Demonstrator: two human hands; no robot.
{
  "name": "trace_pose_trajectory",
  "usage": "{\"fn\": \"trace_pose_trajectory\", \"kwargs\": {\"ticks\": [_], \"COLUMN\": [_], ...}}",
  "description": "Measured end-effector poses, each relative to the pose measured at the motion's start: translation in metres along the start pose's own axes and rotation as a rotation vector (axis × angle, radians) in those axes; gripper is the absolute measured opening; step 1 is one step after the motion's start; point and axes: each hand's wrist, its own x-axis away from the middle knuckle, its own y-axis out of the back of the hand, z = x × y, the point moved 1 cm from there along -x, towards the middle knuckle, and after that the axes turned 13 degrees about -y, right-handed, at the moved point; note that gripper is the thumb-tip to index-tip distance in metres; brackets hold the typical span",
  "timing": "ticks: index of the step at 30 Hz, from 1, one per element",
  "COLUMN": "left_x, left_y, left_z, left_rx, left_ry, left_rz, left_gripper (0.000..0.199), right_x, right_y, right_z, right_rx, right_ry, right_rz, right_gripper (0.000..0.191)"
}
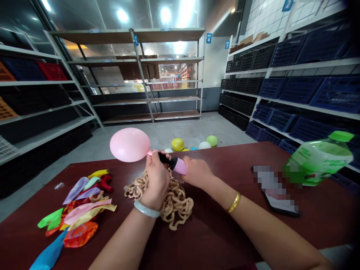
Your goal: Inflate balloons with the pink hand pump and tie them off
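A round pink balloon (pixel 129 144), inflated, sits on the nozzle end of a black and pink hand pump (pixel 179 165). My left hand (pixel 157 176) is closed around the balloon's neck and the pump's black front part. Gripping the pump's pink rear part is my right hand (pixel 197 171), its fingers wrapped round it. Beneath my hands a heap of beige, twisted cord-like loops (pixel 177 204) lies on the dark red table (pixel 219 228). Several uninflated balloons (pixel 84 212) in many colours are spread on the table to the left.
A phone (pixel 274 189) and a green bottle (pixel 319 159) are on the table's right side. Several inflated balloons (pixel 178 144) rest on the floor beyond the far edge. Shelves (pixel 168 100) stand behind, with dark crates (pixel 298 90) on the right.
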Motion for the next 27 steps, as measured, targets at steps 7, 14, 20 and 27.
{"fn": "trace_pose_trajectory", "kwargs": {"ticks": [7, 14, 20, 27], "left_x": [-0.061, -0.063, -0.02, 0.018], "left_y": [0.03, 0.034, 0.014, -0.005], "left_z": [-0.041, -0.038, -0.007, 0.008], "left_rx": [-0.028, 0.021, 0.057, 0.039], "left_ry": [-0.11, -0.152, -0.064, 0.014], "left_rz": [-0.103, -0.135, -0.046, 0.043], "left_gripper": [0.021, 0.022, 0.023, 0.02], "right_x": [-0.007, -0.013, -0.009, 0.001], "right_y": [-0.006, -0.005, -0.002, 0.007], "right_z": [-0.009, -0.022, -0.018, -0.008], "right_rx": [0.051, 0.116, 0.1, 0.038], "right_ry": [0.053, 0.043, 0.044, 0.023], "right_rz": [0.003, 0.022, 0.021, -0.01], "right_gripper": [0.035, 0.036, 0.036, 0.032]}}
